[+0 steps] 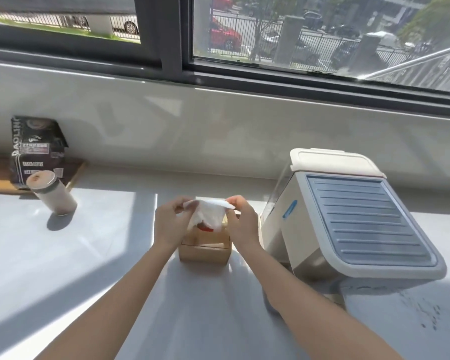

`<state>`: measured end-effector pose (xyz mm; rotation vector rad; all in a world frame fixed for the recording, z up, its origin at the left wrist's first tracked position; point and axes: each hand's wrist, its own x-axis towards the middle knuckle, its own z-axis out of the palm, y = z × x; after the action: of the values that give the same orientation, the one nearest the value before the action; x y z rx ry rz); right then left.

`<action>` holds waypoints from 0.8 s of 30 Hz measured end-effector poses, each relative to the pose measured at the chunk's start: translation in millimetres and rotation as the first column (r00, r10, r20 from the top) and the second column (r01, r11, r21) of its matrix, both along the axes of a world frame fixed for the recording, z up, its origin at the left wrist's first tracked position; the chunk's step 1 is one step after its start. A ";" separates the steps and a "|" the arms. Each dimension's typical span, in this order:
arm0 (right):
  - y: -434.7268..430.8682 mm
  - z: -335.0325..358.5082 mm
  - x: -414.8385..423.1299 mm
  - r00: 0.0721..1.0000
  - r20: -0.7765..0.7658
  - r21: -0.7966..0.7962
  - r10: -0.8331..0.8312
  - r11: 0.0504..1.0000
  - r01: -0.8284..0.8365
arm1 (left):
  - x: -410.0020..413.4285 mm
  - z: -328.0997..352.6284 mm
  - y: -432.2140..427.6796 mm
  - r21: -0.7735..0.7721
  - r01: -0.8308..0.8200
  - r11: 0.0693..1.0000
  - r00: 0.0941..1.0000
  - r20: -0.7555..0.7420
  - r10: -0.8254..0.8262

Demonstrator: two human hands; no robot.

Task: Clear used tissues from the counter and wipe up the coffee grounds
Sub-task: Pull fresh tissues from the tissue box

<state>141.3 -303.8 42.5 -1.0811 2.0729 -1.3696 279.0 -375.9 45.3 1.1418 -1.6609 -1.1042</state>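
Note:
A white tissue hangs above a brown cardboard tissue box in the middle of the pale counter. My left hand pinches the tissue's left top corner. My right hand pinches its right top corner. Something red shows at the box opening just under the tissue. Dark coffee grounds are scattered on the counter at the right, in front of the machine.
A beige coffee machine with a grey ribbed top stands right of the box. At the left are a black coffee bag on a wooden tray and a lidded glass jar. A window runs behind.

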 end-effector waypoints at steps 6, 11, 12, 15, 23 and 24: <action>-11.6 62.9 6.5 0.987 0.161 -0.283 0.005 0.958 0.041 | -4.6 63.4 -11.0 0.177 0.153 0.972 0.957 -0.273 -0.101; 7.3 47.5 -0.3 0.986 0.163 -0.036 0.030 0.999 -0.024 | 18.4 52.2 -16.3 0.453 0.401 0.796 0.883 0.041 -0.468; 13.5 37.9 -0.7 0.989 0.141 0.022 0.041 0.999 -0.044 | 23.3 44.3 -13.3 0.484 0.426 0.764 0.838 0.107 -0.535; 30.2 5.0 0.7 0.995 0.035 0.177 0.097 0.979 -0.102 | 29.6 17.4 -1.5 0.464 0.451 0.762 0.717 0.320 -0.619; 31.8 -30.1 -0.2 0.968 -0.205 0.234 0.147 0.967 -0.097 | 14.1 -21.4 3.3 0.065 0.304 0.950 0.839 0.453 -0.300; 28.4 -29.6 -0.4 0.967 -0.207 0.215 0.150 0.971 -0.105 | 11.0 -22.0 1.4 0.036 0.301 0.953 0.848 0.447 -0.285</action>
<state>141.0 -275.5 13.0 -1.3031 2.1979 -0.9891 290.0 -374.5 23.2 1.2097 -2.2700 -1.0374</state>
